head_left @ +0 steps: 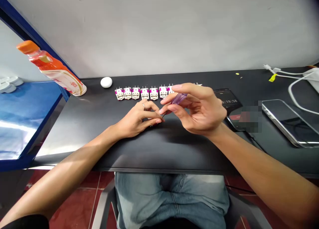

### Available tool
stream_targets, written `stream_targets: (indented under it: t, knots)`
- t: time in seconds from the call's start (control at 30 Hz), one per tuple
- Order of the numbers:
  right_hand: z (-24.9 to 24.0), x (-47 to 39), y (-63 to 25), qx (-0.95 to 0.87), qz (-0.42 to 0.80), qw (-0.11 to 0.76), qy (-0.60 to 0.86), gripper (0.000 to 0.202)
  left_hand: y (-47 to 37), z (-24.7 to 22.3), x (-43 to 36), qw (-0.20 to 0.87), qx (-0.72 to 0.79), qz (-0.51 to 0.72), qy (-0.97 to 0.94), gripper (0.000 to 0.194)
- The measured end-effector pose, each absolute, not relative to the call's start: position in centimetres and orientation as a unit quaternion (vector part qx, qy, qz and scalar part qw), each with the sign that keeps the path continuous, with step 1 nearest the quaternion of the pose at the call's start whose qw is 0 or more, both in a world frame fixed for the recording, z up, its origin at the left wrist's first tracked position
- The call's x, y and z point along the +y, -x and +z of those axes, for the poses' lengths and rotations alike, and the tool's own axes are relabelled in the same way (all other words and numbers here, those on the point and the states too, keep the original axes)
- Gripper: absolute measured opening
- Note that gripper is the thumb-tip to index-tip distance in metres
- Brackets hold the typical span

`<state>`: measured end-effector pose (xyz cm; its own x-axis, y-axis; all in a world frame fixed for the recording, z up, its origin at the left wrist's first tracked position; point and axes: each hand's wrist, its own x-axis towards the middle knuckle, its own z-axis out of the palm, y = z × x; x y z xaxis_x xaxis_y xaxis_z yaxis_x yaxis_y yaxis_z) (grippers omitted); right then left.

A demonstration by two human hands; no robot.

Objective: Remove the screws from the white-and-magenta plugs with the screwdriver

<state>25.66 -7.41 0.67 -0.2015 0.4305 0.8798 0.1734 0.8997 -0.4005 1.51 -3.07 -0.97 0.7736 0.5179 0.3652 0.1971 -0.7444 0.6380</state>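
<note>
My right hand (199,106) grips a small screwdriver by its clear purple handle (178,98). The thin dark shaft slants down and left to the fingertips of my left hand (139,118). Those fingers are pinched together low over the black table, and whatever lies between them is hidden. Just beyond both hands stands a row of several small white plastic parts with magenta sides and thin pins on top, one of them a white-and-magenta part (145,93). My right hand covers the right end of the row.
An orange-capped bottle (56,69) and a white rounded object (106,82) are at the back left. To the right lie a phone showing a timer (228,101), a second phone (291,121) and white cables (290,89). The table (159,156) meets a pale wall behind.
</note>
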Motion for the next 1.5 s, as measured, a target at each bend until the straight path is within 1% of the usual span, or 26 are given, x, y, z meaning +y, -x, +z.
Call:
stream_targets:
  t: [0.07, 0.17, 0.27, 0.4, 0.6, 0.7, 0.8, 0.83, 0.97, 1.03, 1.17, 1.3, 1.43, 1.5]
  knots:
    - [0.4, -7.3, -25.8, -0.774, 0.097, 0.589, 0.208, 0.069, -1.6, -1.3, -2.9, 0.276, 0.198, 0.263, -0.903, 0.037]
    - [0.1, -7.2, -25.8, -0.789, 0.085, 0.567, 0.219, 0.067, -1.6, -1.5, -2.7, 0.265, 0.203, 0.246, -0.910, 0.036]
    - [0.0, -7.1, -25.8, -0.792, 0.107, 0.559, 0.223, 0.067, -1.6, -1.6, -2.7, 0.257, 0.211, 0.234, -0.914, 0.037]
    - [-0.2, -7.0, -25.6, -0.788, 0.121, 0.560, 0.225, 0.064, -1.7, -1.6, -2.9, 0.251, 0.220, 0.233, -0.913, 0.033]
    - [-0.6, -6.8, -25.6, -0.797, 0.106, 0.551, 0.224, 0.057, -1.7, -0.6, -2.9, 0.302, 0.201, 0.229, -0.903, 0.035]
    - [-0.6, -6.9, -25.7, -0.803, 0.100, 0.545, 0.220, 0.055, -1.3, 0.0, -2.8, 0.333, 0.202, 0.225, -0.893, 0.025]
    - [-0.4, -7.0, -25.7, -0.807, 0.095, 0.541, 0.217, 0.056, -0.8, 0.2, -2.6, 0.347, 0.210, 0.224, -0.886, 0.033]
    - [-0.3, -7.0, -25.8, -0.810, 0.096, 0.536, 0.219, 0.056, -0.7, 0.2, -2.5, 0.348, 0.212, 0.227, -0.884, 0.032]
    - [0.1, -7.3, -25.9, -0.827, 0.121, 0.506, 0.215, 0.064, -0.6, -0.1, -2.4, 0.349, 0.203, 0.249, -0.880, 0.019]
    - [0.3, -7.3, -25.9, -0.828, 0.103, 0.506, 0.216, 0.065, -0.6, -0.1, -2.3, 0.351, 0.197, 0.254, -0.880, 0.017]
    - [0.3, -7.1, -25.8, -0.809, 0.003, 0.549, 0.209, 0.066, -0.6, -0.1, -2.3, 0.355, 0.197, 0.249, -0.879, 0.015]
    - [0.4, -7.0, -25.8, -0.825, 0.016, 0.523, 0.213, 0.067, -0.5, -0.3, -2.2, 0.342, 0.206, 0.254, -0.881, 0.022]
    - [0.5, -7.1, -25.9, -0.816, -0.027, 0.537, 0.214, 0.056, -0.3, -0.4, -2.0, 0.321, 0.205, 0.250, -0.890, 0.024]
    - [0.5, -7.2, -25.9, -0.826, -0.007, 0.521, 0.217, 0.054, -0.3, -0.4, -2.0, 0.315, 0.205, 0.247, -0.893, 0.024]
